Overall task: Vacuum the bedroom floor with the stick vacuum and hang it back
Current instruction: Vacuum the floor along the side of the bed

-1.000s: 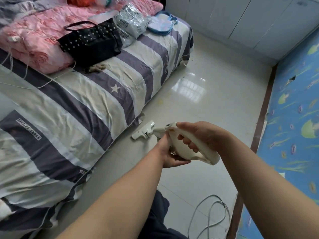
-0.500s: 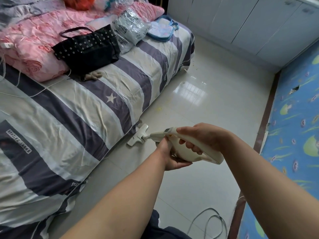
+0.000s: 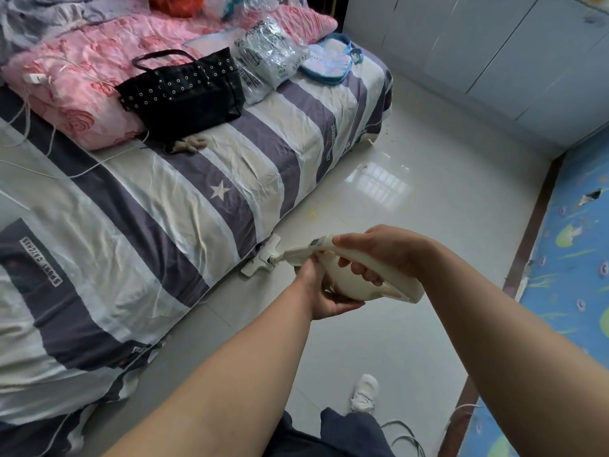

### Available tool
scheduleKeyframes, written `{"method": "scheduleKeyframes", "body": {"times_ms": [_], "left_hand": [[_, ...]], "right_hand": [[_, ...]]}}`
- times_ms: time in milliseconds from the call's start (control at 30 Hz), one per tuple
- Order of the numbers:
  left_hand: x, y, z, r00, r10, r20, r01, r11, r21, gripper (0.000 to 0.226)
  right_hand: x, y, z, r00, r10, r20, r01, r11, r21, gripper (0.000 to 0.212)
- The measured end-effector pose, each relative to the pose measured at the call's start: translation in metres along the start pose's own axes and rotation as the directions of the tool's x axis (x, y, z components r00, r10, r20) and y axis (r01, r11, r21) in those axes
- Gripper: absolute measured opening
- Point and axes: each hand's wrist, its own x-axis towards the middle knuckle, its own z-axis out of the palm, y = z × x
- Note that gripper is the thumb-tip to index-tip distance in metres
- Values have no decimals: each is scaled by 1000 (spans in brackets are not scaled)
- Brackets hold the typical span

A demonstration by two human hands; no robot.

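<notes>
Snugly, vacuum (image 3: 350, 281) inside curled fingers (image 3: 361, 271)

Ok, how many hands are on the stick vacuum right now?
2. The right hand grips the stick vacuum by its handle from above; the left hand holds its body from below. Neither is hidden.

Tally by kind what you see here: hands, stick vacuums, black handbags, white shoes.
hands: 2, left hand and right hand, both gripping the vacuum
stick vacuum: 1
black handbag: 1, on the bed
white shoe: 1, on the floor
total: 5
</notes>
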Motion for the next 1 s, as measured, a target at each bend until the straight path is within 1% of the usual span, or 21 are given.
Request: {"method": "scheduleKeyframes", "body": {"times_ms": [233,400,533,733,1000], "left_hand": [[18,-8,32,995,92,-23,-94,994,-63,60],[33,-29,70,987,157,-38,-160,979,-123,49],[54,-44,100,978,196,-64,-205,963,-177,52],[86,-69,140,971,229,-72,-239,945,-225,50],[110,-80,179,969,237,-65,-245,922,-298,47]], "right_hand": [[13,8,-38,999,-35,27,37,995,-88,48],[16,25,-73,994,-66,85,80,981,-178,48],[20,41,-104,991,-73,114,100,962,-254,49],[24,70,-147,985,-80,150,125,938,-323,51],[25,87,-187,981,-124,146,172,907,-384,50]]}}
